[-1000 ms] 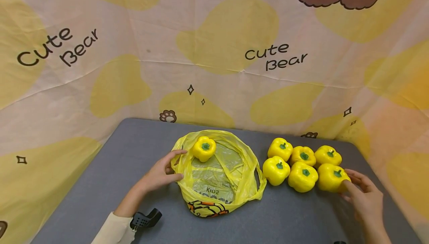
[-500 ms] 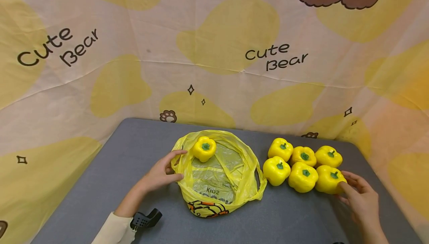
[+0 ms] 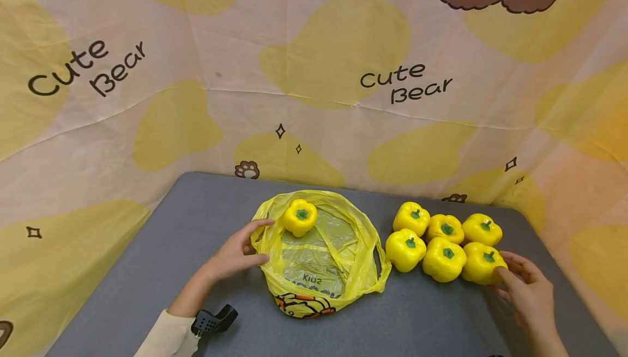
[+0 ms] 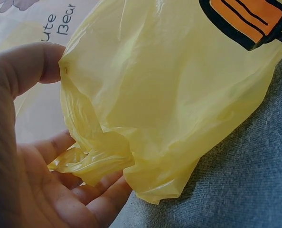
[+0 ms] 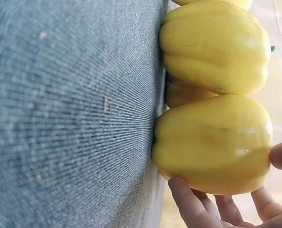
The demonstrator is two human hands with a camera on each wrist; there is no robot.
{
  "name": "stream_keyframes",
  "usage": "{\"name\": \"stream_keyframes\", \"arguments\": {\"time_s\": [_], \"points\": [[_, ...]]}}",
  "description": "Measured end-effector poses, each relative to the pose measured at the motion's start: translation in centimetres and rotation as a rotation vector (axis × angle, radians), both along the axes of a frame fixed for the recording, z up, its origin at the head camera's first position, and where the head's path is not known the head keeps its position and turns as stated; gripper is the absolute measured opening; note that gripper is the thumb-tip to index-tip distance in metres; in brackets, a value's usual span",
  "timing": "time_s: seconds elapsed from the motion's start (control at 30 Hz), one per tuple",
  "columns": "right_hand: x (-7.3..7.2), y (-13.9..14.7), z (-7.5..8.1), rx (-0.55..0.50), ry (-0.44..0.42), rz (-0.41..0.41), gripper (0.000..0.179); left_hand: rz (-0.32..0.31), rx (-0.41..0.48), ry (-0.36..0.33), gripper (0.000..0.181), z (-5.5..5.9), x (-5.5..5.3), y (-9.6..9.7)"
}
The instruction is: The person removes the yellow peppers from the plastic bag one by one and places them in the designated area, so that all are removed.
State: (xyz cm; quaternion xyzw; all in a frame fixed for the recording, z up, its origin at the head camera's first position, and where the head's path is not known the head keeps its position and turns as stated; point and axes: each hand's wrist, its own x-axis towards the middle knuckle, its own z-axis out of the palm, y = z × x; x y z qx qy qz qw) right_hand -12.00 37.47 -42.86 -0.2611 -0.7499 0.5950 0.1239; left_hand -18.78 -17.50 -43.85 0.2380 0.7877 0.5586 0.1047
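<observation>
A yellow plastic bag (image 3: 314, 286) stands with its mouth wide on the grey table. One yellow bell pepper (image 3: 299, 217) is inside it, at the back left. My left hand (image 3: 235, 250) holds the bag's left rim; in the left wrist view the bunched handle (image 4: 96, 154) lies between thumb and fingers, with some fingertips hidden behind plastic. On the right, my right hand (image 3: 530, 289) grips the near right bell pepper (image 3: 483, 263) of a group, thumb on one side and fingertips on the other. That pepper (image 5: 212, 142) rests on the table in the right wrist view.
Several other yellow bell peppers (image 3: 444, 259) stand close together in two rows right of the bag. A printed cloth (image 3: 314, 73) hangs behind the grey table (image 3: 392, 324). A black wrist device (image 3: 213, 320) sits on my left forearm.
Over the last second, my right hand has shifted the near right pepper slightly left, against its neighbour. Since half a second ago it looks still. My left hand and the bag stay put.
</observation>
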Motion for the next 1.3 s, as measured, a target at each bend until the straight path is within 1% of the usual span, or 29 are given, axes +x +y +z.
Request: {"name": "stream_keyframes", "arguments": {"time_s": [0.03,0.13,0.2,0.33,0.4,0.47,0.57,0.63,0.8,0.87,1.0,1.1,1.17,1.3], "points": [[0.0,-0.1,0.1,0.010,-0.013,0.002,0.029,0.001,-0.001,0.000,0.069,0.0,0.0,0.0],[0.0,-0.1,0.3,0.005,-0.010,0.017,0.033,0.004,-0.006,-0.001,0.069,0.0,0.0,0.0],[0.1,-0.1,0.4,0.020,-0.022,0.023,0.032,0.006,-0.009,-0.003,0.069,0.0,0.0,0.0],[0.2,-0.1,0.6,0.011,0.023,0.021,0.031,0.003,-0.005,-0.013,0.069,0.0,0.1,0.1],[0.1,-0.2,0.7,0.027,0.041,0.007,0.032,0.001,0.001,-0.015,0.069,0.0,0.1,0.1],[0.0,-0.3,0.7,0.090,0.039,-0.008,0.033,0.000,0.004,-0.013,0.069,0.0,0.1,0.1],[-0.1,-0.5,0.9,0.223,0.018,-0.031,0.035,0.004,0.001,-0.016,0.069,0.0,0.1,0.0],[-0.2,-0.7,1.2,0.284,0.026,-0.053,0.035,0.005,0.001,-0.019,0.069,0.0,0.1,0.0],[-0.3,-1.8,2.3,0.309,0.149,-0.118,0.034,0.008,0.008,-0.026,0.069,0.0,0.2,0.0],[-0.2,-2.2,2.7,0.324,0.202,-0.126,0.034,0.009,0.011,-0.028,0.069,0.0,0.2,0.0],[-0.1,-3.0,3.7,0.336,0.277,-0.115,0.035,0.007,0.011,-0.027,0.070,0.1,0.1,0.1],[0.0,-3.6,4.5,0.326,0.302,-0.094,0.037,0.007,0.005,-0.021,0.070,0.1,0.1,0.1],[0.1,-4.3,5.0,0.305,0.321,-0.066,0.037,0.007,0.002,-0.019,0.069,0.0,0.1,0.1],[0.0,-6.0,6.2,0.169,0.428,0.050,0.038,0.009,-0.003,-0.014,0.068,0.0,0.0,0.1]]}}
